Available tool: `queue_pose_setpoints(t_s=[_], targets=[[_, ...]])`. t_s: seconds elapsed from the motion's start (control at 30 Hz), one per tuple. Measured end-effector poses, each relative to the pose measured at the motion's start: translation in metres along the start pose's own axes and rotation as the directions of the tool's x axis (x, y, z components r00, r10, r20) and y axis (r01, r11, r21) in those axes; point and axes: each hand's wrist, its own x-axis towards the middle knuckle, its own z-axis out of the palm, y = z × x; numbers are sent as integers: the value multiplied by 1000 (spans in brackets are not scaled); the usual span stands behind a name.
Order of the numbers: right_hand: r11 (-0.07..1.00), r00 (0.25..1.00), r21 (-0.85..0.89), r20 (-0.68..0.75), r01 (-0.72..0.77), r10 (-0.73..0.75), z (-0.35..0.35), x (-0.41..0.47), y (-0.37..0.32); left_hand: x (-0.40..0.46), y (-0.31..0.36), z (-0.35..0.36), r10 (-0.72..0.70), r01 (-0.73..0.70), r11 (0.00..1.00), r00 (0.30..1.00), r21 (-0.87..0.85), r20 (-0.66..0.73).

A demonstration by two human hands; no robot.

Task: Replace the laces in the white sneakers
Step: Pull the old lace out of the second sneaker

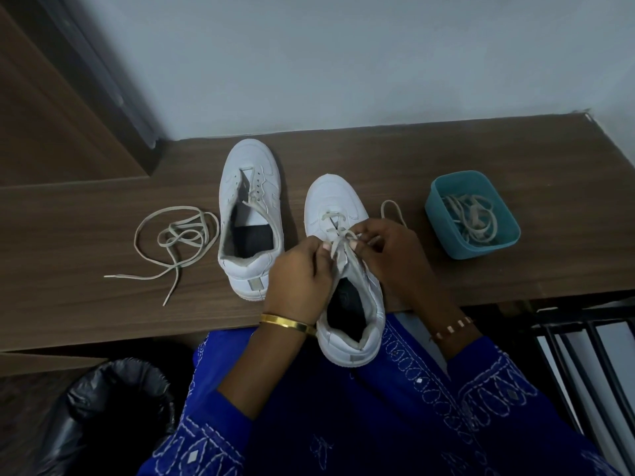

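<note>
- Left hand (298, 280) and right hand (395, 259) are each pinching the lace (338, 247) over the near sneaker (343, 269), fingers curled.
- 1 loose lace (171, 242) is lying beside the far sneaker (249, 214).

It looked like a room in a home: a dark wood-laminate desk (446, 159) stood against a plain pale wall (343, 56), a bin lined with a black bag (113, 400) sat underneath, and a wooden door (51, 125) was alongside.
</note>
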Motion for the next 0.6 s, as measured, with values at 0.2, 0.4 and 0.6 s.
queue_pose_setpoints(t_s=[0.2,0.4,0.6], targets=[[978,965,-163,-207,127,-159,-6,-1,3,4,12,-8,136,-110,968,986,227,-101],[981,950,-65,-247,181,-192,-4,-3,5,5,3,-4,138,-162,851,987,499,84],[987,965,-55,-209,153,-161,-6,1,7,10,7,-9,0,-31,924,997,380,83]])
